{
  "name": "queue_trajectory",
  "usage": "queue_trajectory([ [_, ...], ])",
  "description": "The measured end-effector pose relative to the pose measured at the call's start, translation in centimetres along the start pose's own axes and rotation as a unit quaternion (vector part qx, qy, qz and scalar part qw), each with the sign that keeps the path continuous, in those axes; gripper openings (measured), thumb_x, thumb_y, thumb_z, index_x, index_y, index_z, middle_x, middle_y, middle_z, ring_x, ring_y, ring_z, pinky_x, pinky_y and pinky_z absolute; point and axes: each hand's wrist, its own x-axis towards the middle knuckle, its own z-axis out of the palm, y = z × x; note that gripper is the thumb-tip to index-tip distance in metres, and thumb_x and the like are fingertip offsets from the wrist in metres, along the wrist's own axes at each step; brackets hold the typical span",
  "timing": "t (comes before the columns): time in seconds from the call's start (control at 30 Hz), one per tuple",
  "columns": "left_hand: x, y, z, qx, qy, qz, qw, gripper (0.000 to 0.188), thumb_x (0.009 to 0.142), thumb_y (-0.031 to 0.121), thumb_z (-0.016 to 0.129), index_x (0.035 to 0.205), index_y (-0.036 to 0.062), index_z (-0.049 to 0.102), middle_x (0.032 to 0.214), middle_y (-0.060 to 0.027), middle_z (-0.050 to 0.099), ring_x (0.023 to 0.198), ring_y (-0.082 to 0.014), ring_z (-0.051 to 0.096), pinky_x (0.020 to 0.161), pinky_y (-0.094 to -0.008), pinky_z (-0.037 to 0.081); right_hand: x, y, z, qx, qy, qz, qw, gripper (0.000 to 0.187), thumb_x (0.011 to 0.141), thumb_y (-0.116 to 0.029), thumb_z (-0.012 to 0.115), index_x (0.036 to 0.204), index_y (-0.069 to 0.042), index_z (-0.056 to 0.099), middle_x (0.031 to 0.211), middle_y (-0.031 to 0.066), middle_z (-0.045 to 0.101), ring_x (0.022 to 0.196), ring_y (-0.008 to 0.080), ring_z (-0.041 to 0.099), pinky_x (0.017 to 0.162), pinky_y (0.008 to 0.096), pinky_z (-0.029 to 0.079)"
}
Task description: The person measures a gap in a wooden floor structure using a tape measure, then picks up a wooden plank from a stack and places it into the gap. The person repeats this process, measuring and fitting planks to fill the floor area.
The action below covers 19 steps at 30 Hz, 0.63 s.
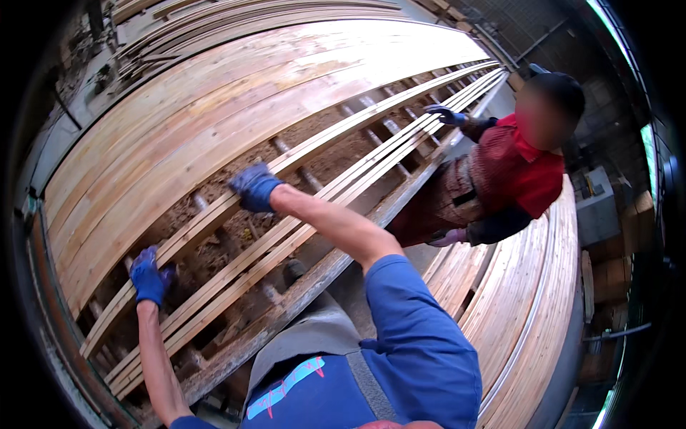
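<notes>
Both of my hands wear blue work gloves and are on one long, pale wooden plank that runs from the lower left to the far right. My left hand grips it close to the near left end, its fingers over the far edge. Farther along, my right hand is closed over the same plank with the arm stretched out. Between this plank and me, narrower wooden strips lie side by side, almost parallel to it. Under them, metal crossbars show above a bed of sawdust.
Beyond the plank lies a wide surface of joined boards. A worn frame rail passes in front of me. At right stands a co-worker in a red shirt, one gloved hand by the strips. Stacked boards lie behind.
</notes>
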Motion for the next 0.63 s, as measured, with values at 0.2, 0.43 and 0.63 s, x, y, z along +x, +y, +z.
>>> queue_trajectory([
  [0.2,0.9,1.2,-1.2,-0.01,-0.074,-0.063,0.995,0.054,0.07,0.024,0.082,0.118,0.0064,0.064,0.114,-0.0166,0.068,0.106,-0.0371,0.064,0.094,-0.0446,0.05,-7.4,3.8,-2.1,0.213,0.23,0.097,0.945,0.057,0.083,-0.031,0.074,0.132,-0.006,0.057,0.125,0.0193,0.065,0.115,0.0312,0.064,0.099,0.0395,0.05],
  [0.43,0.4,0.9,-1.8,-0.015,-0.096,-0.09,0.991,0.056,0.067,0.021,0.085,0.118,0.0081,0.065,0.114,-0.0161,0.068,0.105,-0.0358,0.065,0.094,-0.0437,0.051,-18.4,14.6,1.9,0.288,0.339,0.209,0.871,0.042,0.086,-0.022,0.074,0.123,-0.008,0.062,0.103,0.0128,0.071,0.092,0.0264,0.071,0.081,0.0372,0.056],
  [0.63,3.4,3.7,-3.7,0.036,-0.185,-0.097,0.977,0.075,0.071,0.021,0.083,0.138,0.0086,0.052,0.128,-0.0218,0.062,0.118,-0.0411,0.059,0.105,-0.0473,0.045,-23.5,14.3,2.0,0.182,0.22,0.118,0.951,0.051,0.081,-0.028,0.077,0.127,-0.013,0.06,0.113,0.0131,0.069,0.101,0.0306,0.067,0.087,0.042,0.054],
])
